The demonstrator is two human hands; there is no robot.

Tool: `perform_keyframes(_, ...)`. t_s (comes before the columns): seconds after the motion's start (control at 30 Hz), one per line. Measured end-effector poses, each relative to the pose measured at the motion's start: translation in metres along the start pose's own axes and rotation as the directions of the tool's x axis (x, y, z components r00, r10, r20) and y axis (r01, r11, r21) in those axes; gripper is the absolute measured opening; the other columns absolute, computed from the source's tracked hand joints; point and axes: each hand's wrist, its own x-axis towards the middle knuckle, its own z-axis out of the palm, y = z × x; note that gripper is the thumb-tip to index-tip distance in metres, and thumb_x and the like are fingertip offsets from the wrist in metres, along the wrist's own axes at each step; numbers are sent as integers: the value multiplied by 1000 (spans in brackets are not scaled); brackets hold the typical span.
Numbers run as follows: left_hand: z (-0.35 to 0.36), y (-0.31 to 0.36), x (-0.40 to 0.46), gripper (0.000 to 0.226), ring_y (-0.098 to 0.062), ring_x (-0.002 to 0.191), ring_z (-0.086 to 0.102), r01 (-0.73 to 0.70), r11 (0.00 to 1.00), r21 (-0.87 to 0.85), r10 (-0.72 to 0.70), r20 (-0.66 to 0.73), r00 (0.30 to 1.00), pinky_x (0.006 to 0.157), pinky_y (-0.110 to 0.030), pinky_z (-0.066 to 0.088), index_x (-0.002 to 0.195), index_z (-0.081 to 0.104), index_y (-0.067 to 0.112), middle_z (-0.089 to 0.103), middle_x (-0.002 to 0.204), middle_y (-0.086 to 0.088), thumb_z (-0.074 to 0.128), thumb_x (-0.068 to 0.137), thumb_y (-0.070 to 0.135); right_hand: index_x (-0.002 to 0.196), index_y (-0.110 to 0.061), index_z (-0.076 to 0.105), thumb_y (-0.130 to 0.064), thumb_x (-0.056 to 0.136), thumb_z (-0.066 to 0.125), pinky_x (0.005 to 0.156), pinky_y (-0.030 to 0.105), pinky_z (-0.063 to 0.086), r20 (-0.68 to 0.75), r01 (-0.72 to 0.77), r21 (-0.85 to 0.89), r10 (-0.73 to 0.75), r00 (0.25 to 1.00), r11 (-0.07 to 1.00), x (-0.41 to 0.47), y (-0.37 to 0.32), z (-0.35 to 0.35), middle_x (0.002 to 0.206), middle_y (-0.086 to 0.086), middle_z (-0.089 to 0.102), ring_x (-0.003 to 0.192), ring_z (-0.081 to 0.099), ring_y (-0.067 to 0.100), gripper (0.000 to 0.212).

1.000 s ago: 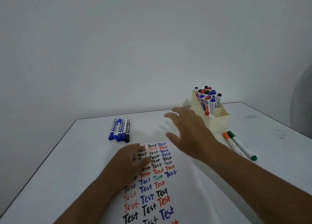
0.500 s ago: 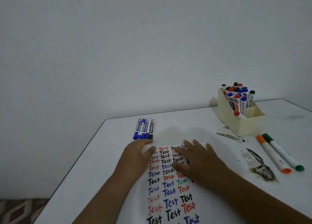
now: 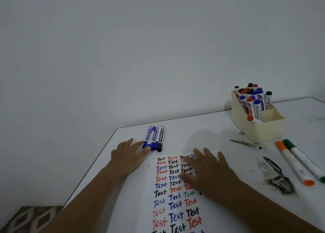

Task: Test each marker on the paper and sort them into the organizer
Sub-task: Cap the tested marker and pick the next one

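done: organizer (image 3: 263, 129) well beyond right hand (image 3: 209, 173) holds many markers | paper (image 3: 175, 197) under flat right hand | left: markers (image 3: 154, 138) at fingertips of open left hand (image 3: 127, 156), nothing gripped

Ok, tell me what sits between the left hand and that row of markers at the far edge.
Nothing visible does. The left hand lies open on the white table with its fingertips right at the near caps of the row of markers. The right hand rests flat on the test paper, off to the side.
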Motion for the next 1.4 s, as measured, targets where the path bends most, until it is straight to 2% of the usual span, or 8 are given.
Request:
perform_keyframes(0.17, 3, -14, 8, 95, -25, 135, 37, 19, 1000, 22, -15, -171, 985, 103, -51, 35, 142, 33, 39, 39, 150, 1, 2, 70, 93, 157, -42, 14, -78, 92, 25, 122, 59, -6, 6, 3, 7, -3, 1000, 1000, 0, 2, -1, 170, -3, 1, 156, -5, 24, 75)
perform_keyframes(0.33, 8, -12, 17, 99, -20, 142, 24, -163, 985, 58, 168, -93, 981, 111, -48, 26, 144, 35, 46, 30, 155, 8, -3, 66, 94, 157, -41, 13, -78, 93, 25, 122, 60, -6, 12, -3, 0, 3, 1000, 1000, 1, 3, 0, 170, -3, -1, 156, -6, 25, 76)
perform_keyframes(0.53, 12, -17, 32, 62, -12, 81, 56, -34, 997, -76, 13, -255, 967, 72, -35, 45, 84, 56, 29, 59, 80, 13, 19, 83, 79, 158, -41, 12, -78, 93, 24, 121, 60, -7, 11, -1, -1, 1, 1000, 1000, 2, 4, 1, 170, -3, -1, 156, -7, 25, 76)
perform_keyframes(0.77, 18, -38, 45, 14, -14, 84, 57, 56, 980, -193, -106, -258, 960, 71, -31, 46, 95, 57, 26, 63, 91, 4, 55, 91, 39, 158, -41, 12, -79, 92, 24, 121, 61, -7, 1, -6, -3, 6, 1000, 1000, 3, 5, 2, 170, -3, -1, 156, -7, 26, 76)
perform_keyframes(0.9, 23, -45, 43, 35, -22, 110, 55, 106, 956, -273, -170, -221, 960, 89, -30, 41, 129, 55, 15, 62, 119, -7, 50, 97, 27, 158, -41, 13, -78, 92, 25, 121, 60, -7, 9, -3, -2, 3, 1000, 1000, 2, 3, 1, 170, -3, -1, 156, -6, 25, 76)
perform_keyframes(1.03, 11, -15, 17, 24, -12, 87, 56, 42, 844, -534, -227, -285, 931, 70, -19, 38, 116, 65, 15, 64, 101, 2, 48, 99, 22, 157, -41, 13, -79, 92, 25, 121, 60, -7, 8, 1, 9, -1, 1000, 1000, 4, 4, 2, 170, -3, 1, 156, -6, 25, 76)
perform_keyframes(1.17, -10, 39, -23, 11, -15, 85, 64, -30, 568, -822, -216, -184, 959, 74, -30, 54, 103, 61, 28, 67, 93, 6, 51, 99, 23, 157, -42, 14, -80, 91, 26, 121, 60, -6, -3, -11, 2, 11, 1000, 1000, 6, 5, 4, 169, -4, 2, 156, -4, 25, 77)
perform_keyframes(1.4, 0, 85, -68, 16, -20, 71, 65, -144, 388, -910, -1, -157, 988, 63, -39, 56, 105, 58, 31, 65, 88, -9, 42, 102, 32, 156, -40, 14, -84, 86, 26, 123, 58, -4, -39, -33, 25, 34, 999, 999, 10, 5, 8, 168, -6, 8, 156, 1, 23, 84)
